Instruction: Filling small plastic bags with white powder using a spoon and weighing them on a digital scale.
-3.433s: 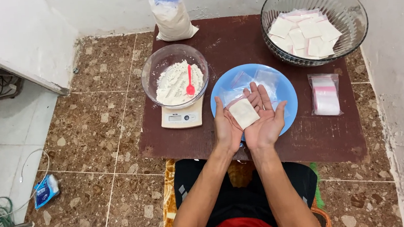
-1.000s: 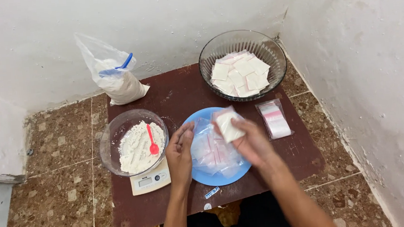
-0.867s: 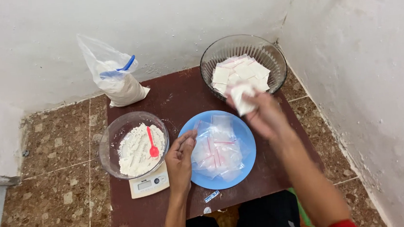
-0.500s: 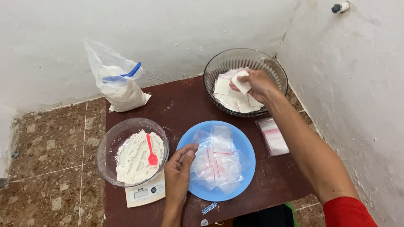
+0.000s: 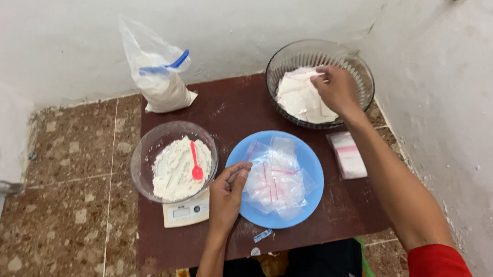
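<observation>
My right hand (image 5: 334, 89) reaches into the large glass bowl (image 5: 365, 88) at the back right. Its fingertips pinch the edge of a white filled packet (image 5: 301, 98) lying on top of several others. My left hand (image 5: 227, 191) rests on the left rim of the blue plate (image 5: 251, 215). Its fingers are loosely curled and touch the pile of small empty clear zip bags (image 5: 277, 180) on the plate, without gripping any.
Everything sits on a brown board (image 5: 238, 107) on the tiled floor, in a white-walled corner. At the left, a glass bowl of white powder (image 5: 172, 165) with a red spoon (image 5: 195, 162) stands on a scale (image 5: 186, 211). A knotted powder bag (image 5: 161, 81) is behind; a stack of zip bags (image 5: 347, 155) lies right.
My right hand carried the filled packet from over the blue plate into the back glass bowl and lowered it onto the pile. My left hand stayed at the plate's rim.
</observation>
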